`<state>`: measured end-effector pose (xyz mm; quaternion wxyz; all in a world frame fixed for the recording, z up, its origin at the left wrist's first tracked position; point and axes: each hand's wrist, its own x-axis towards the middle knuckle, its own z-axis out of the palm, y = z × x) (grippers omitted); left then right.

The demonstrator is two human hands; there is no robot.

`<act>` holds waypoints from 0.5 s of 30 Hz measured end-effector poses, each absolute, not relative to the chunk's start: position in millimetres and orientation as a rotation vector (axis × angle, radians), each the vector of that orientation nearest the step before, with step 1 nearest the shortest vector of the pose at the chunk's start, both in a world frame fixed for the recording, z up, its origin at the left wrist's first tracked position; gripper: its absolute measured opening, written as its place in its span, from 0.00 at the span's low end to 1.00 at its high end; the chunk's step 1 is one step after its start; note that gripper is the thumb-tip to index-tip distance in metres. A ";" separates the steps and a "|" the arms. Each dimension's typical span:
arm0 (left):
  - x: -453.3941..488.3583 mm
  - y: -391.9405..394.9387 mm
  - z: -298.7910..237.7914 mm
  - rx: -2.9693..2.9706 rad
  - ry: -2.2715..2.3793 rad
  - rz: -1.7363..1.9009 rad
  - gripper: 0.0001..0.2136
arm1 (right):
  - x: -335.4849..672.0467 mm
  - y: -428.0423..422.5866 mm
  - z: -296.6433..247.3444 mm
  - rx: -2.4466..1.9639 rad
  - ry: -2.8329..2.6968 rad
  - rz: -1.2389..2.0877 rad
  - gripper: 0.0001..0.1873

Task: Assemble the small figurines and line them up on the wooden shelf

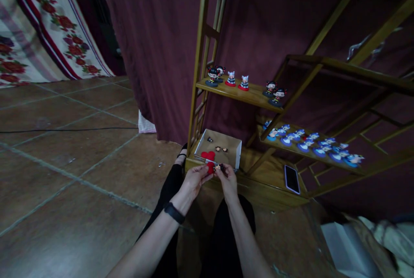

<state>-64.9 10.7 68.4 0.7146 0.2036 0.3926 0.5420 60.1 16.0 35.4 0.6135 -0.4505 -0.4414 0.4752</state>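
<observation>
My left hand (196,178) pinches a small red base (211,167), round or heart-like in outline. Touching that base from the right is a little dark-haired figurine (219,167), held between the fingers of my right hand (227,178). Whether the two pieces are joined I cannot tell. Just beyond my hands sits a shallow cardboard box (231,152) with white walls. In it lie red bases (208,156), a pair of small dark-haired figure parts (221,149) and a small dark grey piece (210,139).
A wooden shelf unit (233,92) carries several figurines (244,82) on its upper board. Several blue-and-white figurines (305,142) stand on a lower board to the right. A phone (292,179) lies on the bottom board. Dark curtains (155,45) hang behind; a cable (67,129) crosses the floor.
</observation>
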 end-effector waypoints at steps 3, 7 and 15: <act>-62.1 2.7 68.7 0.483 0.868 1.214 0.02 | 59.8 10.4 36.1 -1.046 -1.031 1.056 0.15; -62.3 -3.8 68.5 0.514 0.886 1.236 0.04 | 57.9 5.1 36.9 -1.092 -1.053 1.021 0.17; -66.8 -4.5 69.1 0.607 0.989 1.254 0.12 | 51.4 3.2 34.7 -1.070 -1.102 0.928 0.19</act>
